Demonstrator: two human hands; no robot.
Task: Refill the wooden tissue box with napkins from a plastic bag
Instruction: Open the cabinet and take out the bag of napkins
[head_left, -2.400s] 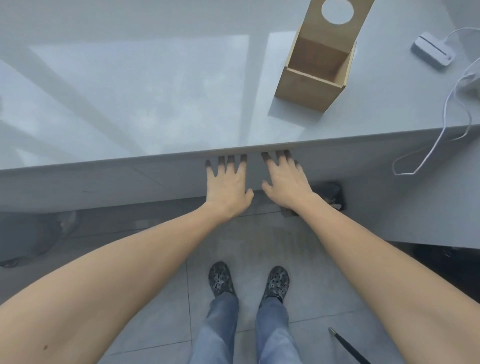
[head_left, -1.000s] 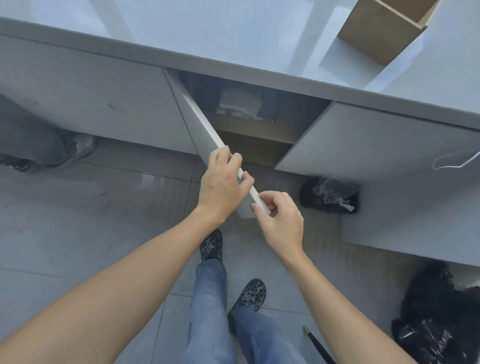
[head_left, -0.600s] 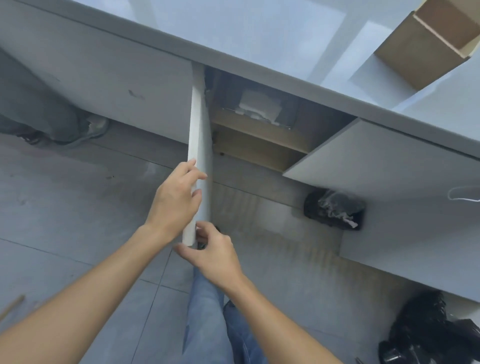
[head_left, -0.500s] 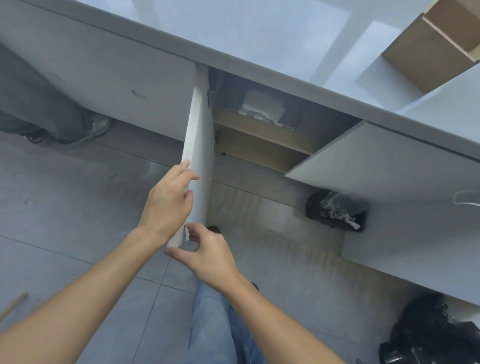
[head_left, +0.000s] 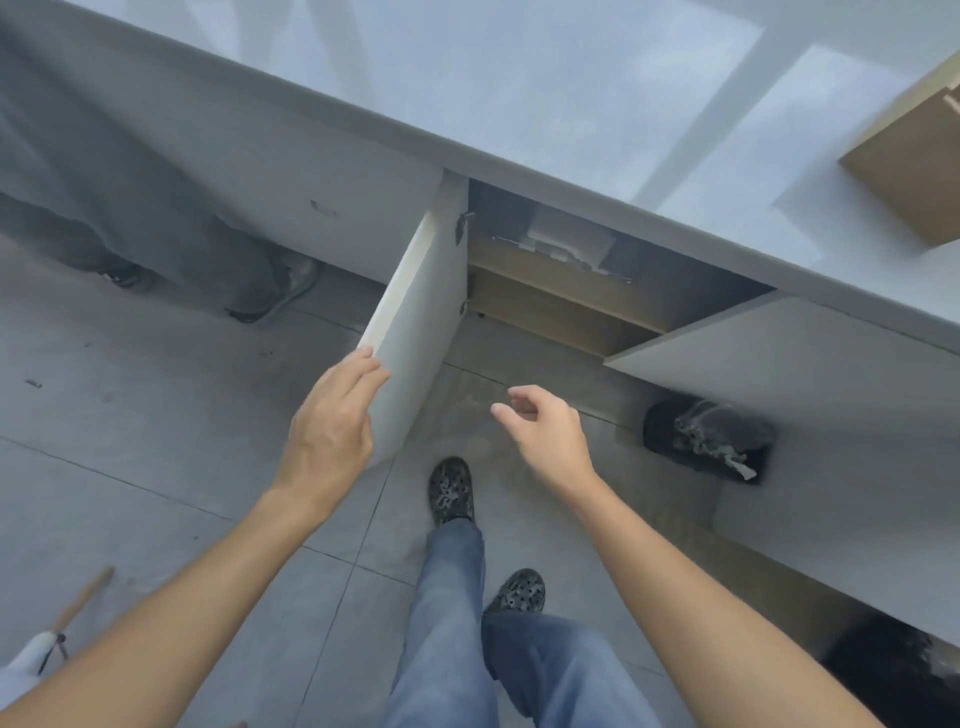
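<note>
Under the grey counter a cabinet stands with both doors swung out. On its wooden shelf lies a clear plastic bag of white napkins, partly in shadow. My left hand rests flat against the outer edge of the left cabinet door, fingers over its corner. My right hand hangs free in front of the opening, fingers loosely curled and holding nothing. A corner of the wooden tissue box shows on the counter at the far right.
The right cabinet door juts out toward me. A black bin with crumpled plastic sits on the tiled floor beneath it, and a black bag lies at lower right. Another person's legs and shoe stand at left.
The left door has swung wider to the left under my left hand. My right hand has let go of the door and moved right, toward the open cabinet.
</note>
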